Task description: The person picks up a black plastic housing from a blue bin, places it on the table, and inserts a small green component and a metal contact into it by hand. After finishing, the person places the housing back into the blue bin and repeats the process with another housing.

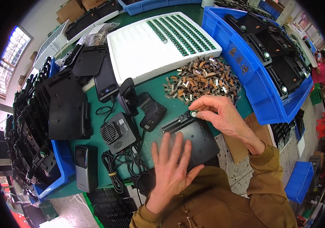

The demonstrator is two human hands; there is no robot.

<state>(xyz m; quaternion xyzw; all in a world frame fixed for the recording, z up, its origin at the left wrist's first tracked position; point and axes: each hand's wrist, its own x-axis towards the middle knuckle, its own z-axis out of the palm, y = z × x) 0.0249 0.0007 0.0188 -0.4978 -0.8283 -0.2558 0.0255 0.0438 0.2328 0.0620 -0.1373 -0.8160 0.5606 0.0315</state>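
Note:
A black plastic panel with a raised bar along its far edge lies at the table's near side, in front of my body. My left hand rests on it, palm down, fingers spread and fingertips close to the bar. At the bar's right end, my right hand pinches a small round part, green with a silvery face, between thumb and fingertips. Whether that part is seated in the panel, I cannot tell. Just beyond my right hand lies a heap of small metal clips.
A white foam tray holds rows of green parts. Blue bins of black panels flank the table. A power bank, coiled black cable, small vented black box and dark devices lie left of my hands.

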